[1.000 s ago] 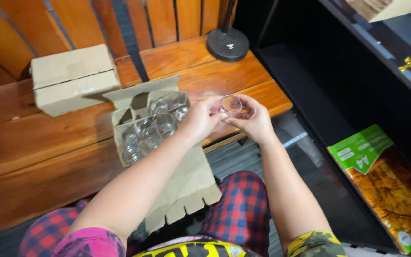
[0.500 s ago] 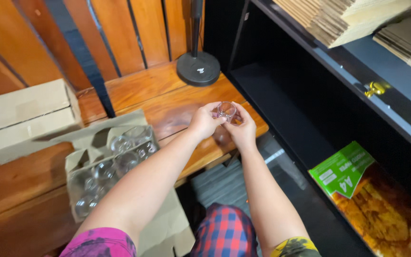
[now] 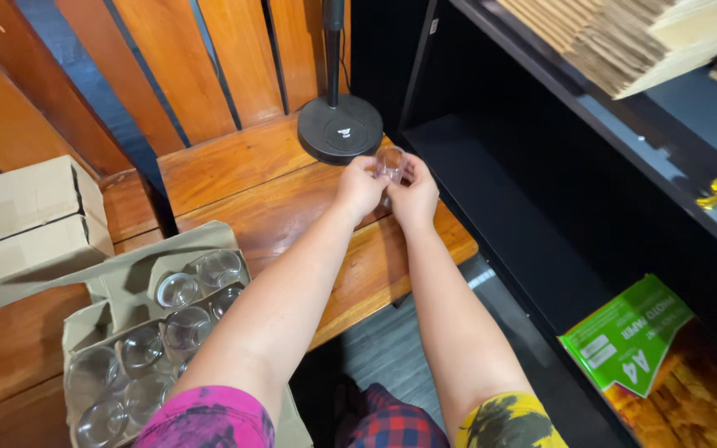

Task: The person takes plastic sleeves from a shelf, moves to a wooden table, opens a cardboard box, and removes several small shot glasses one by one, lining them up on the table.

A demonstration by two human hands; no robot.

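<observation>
I hold a clear glass (image 3: 391,160) between both hands (left (image 3: 361,187), right (image 3: 414,193)), fingers closed round it, above the surface (image 3: 242,191).

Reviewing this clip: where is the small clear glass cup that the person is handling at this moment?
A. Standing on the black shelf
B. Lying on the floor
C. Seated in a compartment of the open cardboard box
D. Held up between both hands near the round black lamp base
D: the small clear glass cup is pinched between the left hand and right hand, just in front of the round black lamp base, above the wooden bench.
</observation>
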